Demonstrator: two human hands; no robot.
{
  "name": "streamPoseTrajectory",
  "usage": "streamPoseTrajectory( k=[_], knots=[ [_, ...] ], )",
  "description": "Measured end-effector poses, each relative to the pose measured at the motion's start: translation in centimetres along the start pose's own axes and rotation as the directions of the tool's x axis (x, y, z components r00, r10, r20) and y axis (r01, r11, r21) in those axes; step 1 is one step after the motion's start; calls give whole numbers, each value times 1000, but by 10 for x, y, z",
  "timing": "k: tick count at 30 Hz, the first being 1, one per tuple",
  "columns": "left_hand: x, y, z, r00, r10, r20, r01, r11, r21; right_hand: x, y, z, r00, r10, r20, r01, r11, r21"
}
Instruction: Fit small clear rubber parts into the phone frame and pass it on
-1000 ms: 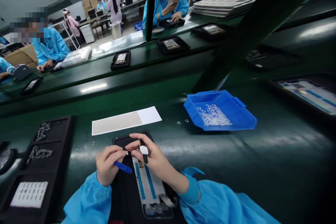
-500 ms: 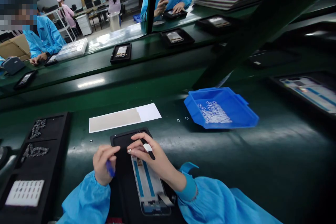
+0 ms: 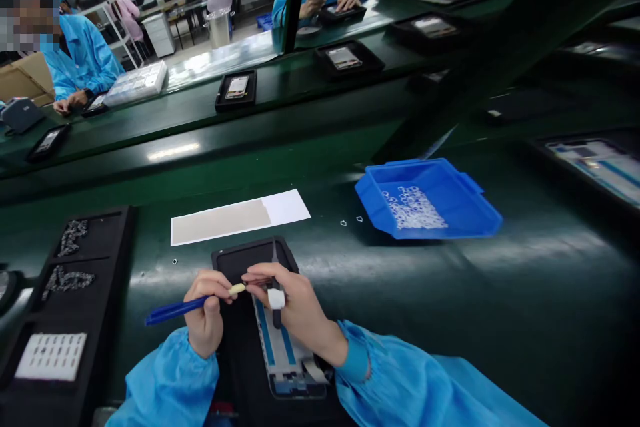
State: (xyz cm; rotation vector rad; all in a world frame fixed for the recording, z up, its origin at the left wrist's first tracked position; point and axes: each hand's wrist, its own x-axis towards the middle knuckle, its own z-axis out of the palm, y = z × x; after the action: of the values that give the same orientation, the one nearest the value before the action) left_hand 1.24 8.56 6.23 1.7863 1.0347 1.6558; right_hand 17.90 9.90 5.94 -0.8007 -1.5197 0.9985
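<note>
My left hand (image 3: 206, 310) is closed round a blue pen-like stick (image 3: 175, 310) with a pale yellow tip (image 3: 237, 289). That tip points right and meets, or nearly meets, the fingertips of my right hand (image 3: 295, 300). Black tweezers (image 3: 277, 318) with a white wrap are tucked between my right fingers, pointing away from me. Thumb and forefinger there pinch together; anything between them is too small to make out. Below both hands lies a phone frame (image 3: 295, 373) with blue strips and a loose grey flex piece (image 3: 314, 369), set in a black tray (image 3: 240, 373).
At right, a blue bin (image 3: 463, 200) holds many small white rings. A white-and-beige sheet (image 3: 225, 223) lies beyond the tray. On the left stands a compartmented black tray (image 3: 107, 267) with small dark parts and a white card (image 3: 51, 356). A dark slanted post (image 3: 480, 73) crosses the upper right.
The blue stick in my left hand has turned from pointing down to lying sideways, its yellow tip now at my right fingertips. The tweezers in my right hand have swung more upright.
</note>
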Motion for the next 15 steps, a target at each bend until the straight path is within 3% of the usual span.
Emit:
streamPoseTrajectory(
  k=[5,8,12,15],
  knots=[
    [3,0,1,1000,-8,0,8,1000,-1,-1,-1,0,999,48,0,-48,997,61],
    [5,2,1,993,-120,-12,119,989,-90,0,0,0,987,158,1,-156,977,148],
    [7,4,0,906,-421,54,419,868,-267,3,2,-1,968,248,-33,-235,947,220],
    [6,5,0,836,-539,106,541,773,-332,3,1,-1,962,266,-65,-245,943,227]
  ],
)
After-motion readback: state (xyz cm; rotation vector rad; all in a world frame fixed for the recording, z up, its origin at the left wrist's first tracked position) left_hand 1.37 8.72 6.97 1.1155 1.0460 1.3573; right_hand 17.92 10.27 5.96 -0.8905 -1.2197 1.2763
